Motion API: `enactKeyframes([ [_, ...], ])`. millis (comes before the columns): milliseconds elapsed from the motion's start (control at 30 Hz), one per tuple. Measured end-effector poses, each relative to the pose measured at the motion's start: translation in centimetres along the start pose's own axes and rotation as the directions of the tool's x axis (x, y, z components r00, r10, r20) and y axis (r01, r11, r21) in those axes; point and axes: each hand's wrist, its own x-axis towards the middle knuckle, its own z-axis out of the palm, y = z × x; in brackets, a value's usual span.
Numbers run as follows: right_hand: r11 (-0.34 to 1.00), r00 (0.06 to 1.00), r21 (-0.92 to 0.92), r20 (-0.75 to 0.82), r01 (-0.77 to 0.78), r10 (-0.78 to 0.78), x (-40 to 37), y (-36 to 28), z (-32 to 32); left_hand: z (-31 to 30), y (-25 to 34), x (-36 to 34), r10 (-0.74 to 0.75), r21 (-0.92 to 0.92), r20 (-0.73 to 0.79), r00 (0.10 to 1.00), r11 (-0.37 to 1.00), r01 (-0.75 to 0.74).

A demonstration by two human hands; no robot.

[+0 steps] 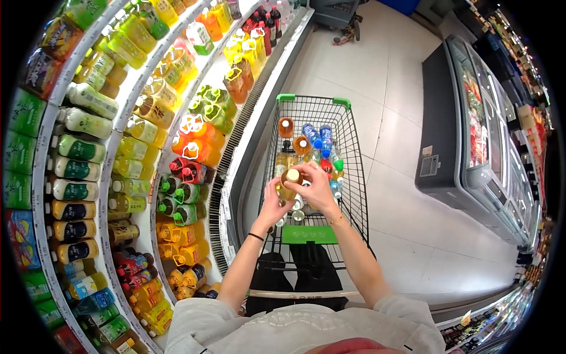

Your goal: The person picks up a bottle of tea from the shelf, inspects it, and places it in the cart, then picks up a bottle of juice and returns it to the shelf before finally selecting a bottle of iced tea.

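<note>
Over the shopping cart (361, 194), a brown bottle with a pale cap (292, 176) is held between my two hands. My left hand (276, 202) wraps its lower left side. My right hand (315, 187) has its fingers closed on the bottle's right side near the cap. Below them in the cart lie blue bottles (325, 137), amber bottles (286, 127) and several others, partly hidden by my hands. A green panel (309, 235) is fixed at the cart's near end.
Shelves of drink bottles (203, 141) curve along the left. A glass-topped freezer (448, 141) stands to the right, beyond the tiled floor (398, 224). A dark wheeled machine (334, 15) is at the top.
</note>
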Motion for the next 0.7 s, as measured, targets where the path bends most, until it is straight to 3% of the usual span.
enactKeyframes([
  [67, 0.999, 1.0, 0.044, -0.015, 0.02, -0.019, -1.6, -3.9, -0.3, -3.3, 3.9, -2.1, -0.073, -0.017, 0.093, 0.993, 0.997, 0.075],
  [133, 0.983, 0.999, 0.178, -0.007, -0.04, 0.041, -3.0, -7.4, -0.5, -4.9, 5.8, -3.7, -0.032, -0.106, 0.104, 0.994, 0.993, 0.043],
  [267, 0.983, 0.996, 0.183, -0.085, 0.006, 0.01, -5.1, -11.8, -0.3, -8.0, 9.2, -6.8, 0.025, -0.249, 0.11, 0.994, 0.969, 0.003],
  [333, 0.982, 0.996, 0.187, -0.08, -0.01, 0.026, -5.7, -12.7, -0.2, -9.5, 11.6, -8.1, 0.025, -0.206, 0.116, 0.993, 0.979, -0.001],
  [400, 0.979, 0.996, 0.202, -0.077, -0.022, 0.039, -6.0, -14.6, 0.0, -10.4, 14.2, -9.1, -0.01, -0.333, 0.092, 0.996, 0.942, 0.04],
  [467, 0.934, 0.992, 0.346, -0.051, -0.09, 0.114, -6.7, -17.2, 0.2, -10.2, 16.2, -10.3, 0.017, -0.407, 0.054, 0.998, 0.913, 0.007],
  [500, 0.911, 0.996, 0.401, 0.029, -0.093, 0.088, -7.1, -18.0, 0.2, -10.3, 17.2, -10.8, 0.012, -0.52, 0.029, 1.0, 0.854, 0.005],
  [567, 0.905, 0.999, 0.422, 0.041, -0.049, 0.035, -8.4, -19.5, 0.6, -11.2, 18.9, -11.7, -0.032, -0.677, 0.042, 0.999, 0.734, 0.051],
  [700, 0.894, 0.998, 0.448, 0.055, -0.024, -0.001, -11.2, -21.7, 2.0, -13.9, 21.8, -13.0, -0.085, -0.709, -0.006, 0.996, 0.703, 0.056],
])
